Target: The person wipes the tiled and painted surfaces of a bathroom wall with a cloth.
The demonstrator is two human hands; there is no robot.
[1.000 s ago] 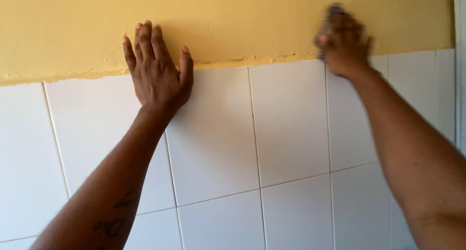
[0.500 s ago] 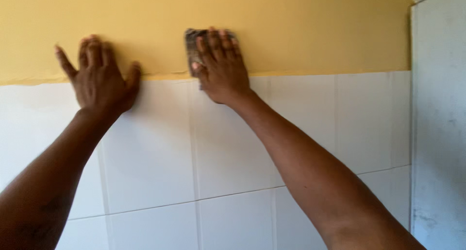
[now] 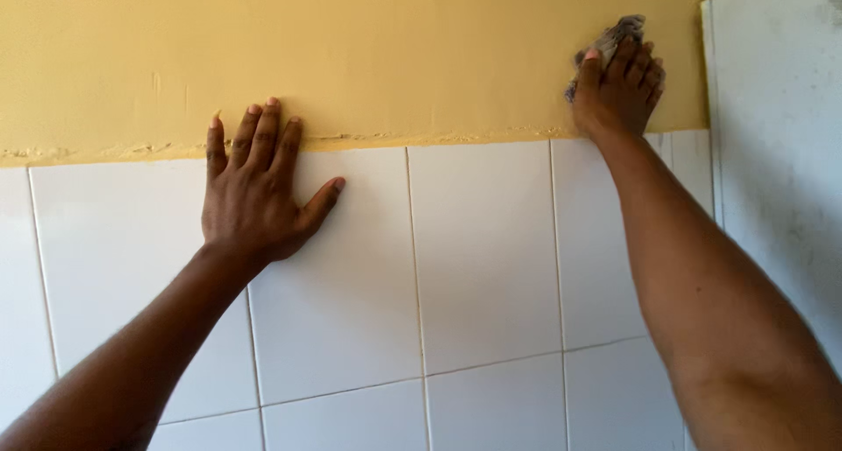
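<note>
My left hand (image 3: 256, 188) lies flat on the wall with fingers spread, palm on a white tile (image 3: 342, 267) and fingertips over the rough lower edge of the yellow painted wall (image 3: 351, 56). My right hand (image 3: 617, 87) presses a small grey sanding pad (image 3: 611, 37) against the yellow paint at the far right, just above the tile line. Most of the pad is hidden under my fingers.
Rows of white tiles with grey grout lines fill the lower wall. A pale grey panel or door frame (image 3: 776, 135) runs down the right edge, meeting the yellow paint in a corner.
My right hand with the pad has swept from the middle of the painted strip to its far right end. My left hand has shifted lower onto the tile, and the view has moved left.
</note>
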